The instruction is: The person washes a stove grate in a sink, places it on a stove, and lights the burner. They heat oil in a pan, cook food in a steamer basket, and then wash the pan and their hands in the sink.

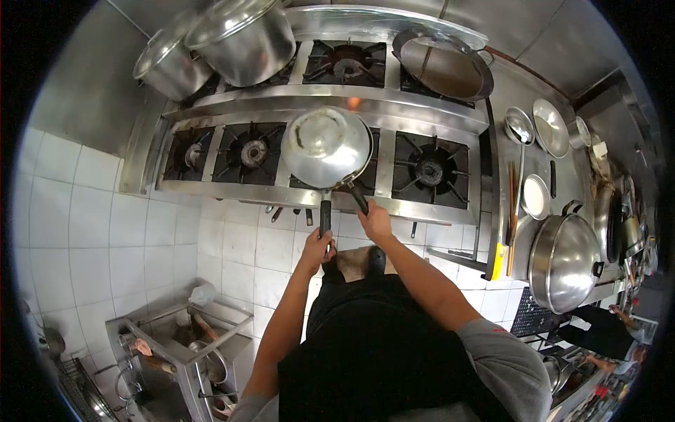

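My left hand (318, 250) is wrapped round the black handle of a silver frying pan (320, 144), which lies upside down like a lid. Beneath it sits a second frying pan (368, 156), mostly hidden, with only its right rim and handle showing. My right hand (375, 223) is closed round that lower pan's black handle. Both pans are over a front burner of the steel stove (404, 204). What lies between the pans is hidden. An orange flame or glow (354, 103) shows just behind them.
Large stockpots (242, 42) stand at the back left, and a wide wok (446, 67) at the back right. The right counter holds a ladle (519, 126), bowls (536, 197) and a lidded pot (564, 264). A steel cart (190, 359) is at lower left. Another person (605, 330) is far right.
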Action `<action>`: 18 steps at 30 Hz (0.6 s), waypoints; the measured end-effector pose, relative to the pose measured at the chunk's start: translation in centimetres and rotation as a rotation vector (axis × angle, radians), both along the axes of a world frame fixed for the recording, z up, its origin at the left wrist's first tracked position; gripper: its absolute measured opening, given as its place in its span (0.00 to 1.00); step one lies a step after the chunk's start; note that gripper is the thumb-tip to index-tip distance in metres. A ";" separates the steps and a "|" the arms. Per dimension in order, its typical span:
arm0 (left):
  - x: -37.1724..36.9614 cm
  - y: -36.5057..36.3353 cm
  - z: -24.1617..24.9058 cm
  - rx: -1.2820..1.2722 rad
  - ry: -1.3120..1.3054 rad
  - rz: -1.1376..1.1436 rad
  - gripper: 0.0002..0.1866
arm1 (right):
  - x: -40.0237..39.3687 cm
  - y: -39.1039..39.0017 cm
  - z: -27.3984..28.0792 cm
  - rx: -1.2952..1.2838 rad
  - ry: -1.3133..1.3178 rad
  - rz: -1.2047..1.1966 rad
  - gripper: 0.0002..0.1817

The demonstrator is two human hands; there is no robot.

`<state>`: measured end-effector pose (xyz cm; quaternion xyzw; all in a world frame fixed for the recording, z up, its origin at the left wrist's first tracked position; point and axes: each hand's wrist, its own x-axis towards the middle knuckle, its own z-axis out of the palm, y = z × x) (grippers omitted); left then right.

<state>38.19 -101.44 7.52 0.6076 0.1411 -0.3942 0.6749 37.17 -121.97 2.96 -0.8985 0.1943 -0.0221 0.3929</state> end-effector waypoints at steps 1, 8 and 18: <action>0.1 0.1 0.0 0.000 -0.003 -0.003 0.07 | 0.1 0.1 0.3 0.000 -0.003 -0.003 0.15; 0.0 0.3 0.1 -0.007 -0.016 -0.067 0.06 | 0.2 -0.2 -0.1 -0.067 -0.055 -0.034 0.16; 0.4 0.4 0.6 -0.019 0.014 -0.084 0.16 | 0.3 0.2 2.5 0.057 -0.110 0.077 0.15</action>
